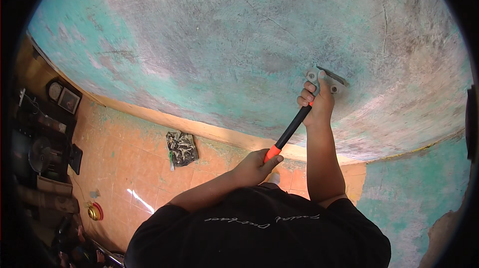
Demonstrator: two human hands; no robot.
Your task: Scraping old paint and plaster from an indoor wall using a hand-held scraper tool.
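A wall scraper (pixel 293 127) with a long black and orange handle slants up to the right in front of me. My right hand (pixel 318 101) is closed around it just below its metal head, with the thumb laid up along the head. Around the orange lower end my left hand (pixel 255 167) is closed, close to my body. The scraper's blade (pixel 334 76) rests against the wall (pixel 214 43), which has worn turquoise paint with grey and whitish patches. Whether the blade is pressed hard I cannot tell.
On the orange tiled floor (pixel 119 153) below the wall lies a crumpled dark plastic bag (pixel 182 148). Paint flakes are scattered along the wall's base. A fan (pixel 41 154), a framed picture (pixel 69 99) and furniture stand at the left. A gold-coloured round object (pixel 94 211) sits nearer.
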